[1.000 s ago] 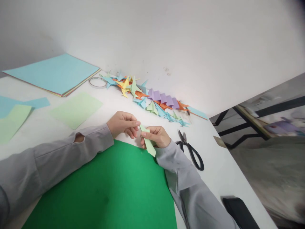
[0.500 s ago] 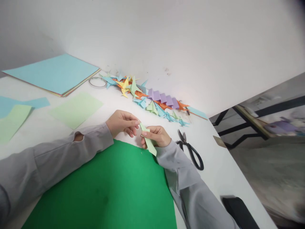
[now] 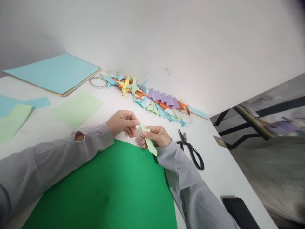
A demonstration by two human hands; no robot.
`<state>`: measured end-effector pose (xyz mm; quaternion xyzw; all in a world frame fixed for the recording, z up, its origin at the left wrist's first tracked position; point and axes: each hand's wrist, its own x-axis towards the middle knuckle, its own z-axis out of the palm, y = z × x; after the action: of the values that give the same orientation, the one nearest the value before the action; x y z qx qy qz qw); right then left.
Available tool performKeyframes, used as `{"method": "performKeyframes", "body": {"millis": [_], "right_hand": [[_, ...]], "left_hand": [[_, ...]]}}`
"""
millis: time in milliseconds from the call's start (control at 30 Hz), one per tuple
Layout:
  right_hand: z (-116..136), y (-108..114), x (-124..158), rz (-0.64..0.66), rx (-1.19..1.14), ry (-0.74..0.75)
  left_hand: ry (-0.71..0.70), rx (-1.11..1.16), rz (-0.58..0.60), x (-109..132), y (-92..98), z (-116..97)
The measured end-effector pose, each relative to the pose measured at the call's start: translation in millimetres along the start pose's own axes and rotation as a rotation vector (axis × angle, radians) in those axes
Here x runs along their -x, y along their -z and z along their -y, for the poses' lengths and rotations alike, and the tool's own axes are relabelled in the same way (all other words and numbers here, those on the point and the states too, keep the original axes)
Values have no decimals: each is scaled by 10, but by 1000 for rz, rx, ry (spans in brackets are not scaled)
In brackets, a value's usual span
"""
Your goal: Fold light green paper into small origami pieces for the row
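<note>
Green sheeting (image 3: 102,190) spreads across the bottom centre of the frame, with a black flat object (image 3: 238,210) at the lower right. Just past the sheet's far edge, near the middle of the frame, a pale-green folded paper strip (image 3: 151,147) is held slantwise between two hands. The right hand (image 3: 160,136) has its thumb pressed on the strip's middle, fingers closed beneath. The left hand (image 3: 122,121) pinches the upper tip between thumb and index finger, its other fingers loosely curled.

The paper should be almost weightless, stiffer along its layered folds, soft and easily creased at the single-ply ends; a hard tug could tear the narrow tip. The thick middle looks the safest place to grip firmly, while the tip wants only a light pinch.

Black-handled scissors (image 3: 194,156) lie right of centre. Farther off, a loose light-green sheet (image 3: 77,109) rests left of centre, folded paper figures (image 3: 134,87) line the upper middle, and a paper stack (image 3: 54,73) sits upper left.
</note>
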<state>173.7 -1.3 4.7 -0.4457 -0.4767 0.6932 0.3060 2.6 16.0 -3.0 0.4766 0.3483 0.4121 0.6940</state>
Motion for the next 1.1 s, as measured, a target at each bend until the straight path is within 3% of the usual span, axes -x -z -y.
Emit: {"method": "performKeyframes", "body": {"millis": [667, 1100], "right_hand": [[-15, -47, -8, -48, 6, 36], [-44, -46, -5, -41, 58, 60]], "left_hand": [[-13, 48, -34, 17, -53, -37], [10, -97, 34, 10, -11, -12]]}}
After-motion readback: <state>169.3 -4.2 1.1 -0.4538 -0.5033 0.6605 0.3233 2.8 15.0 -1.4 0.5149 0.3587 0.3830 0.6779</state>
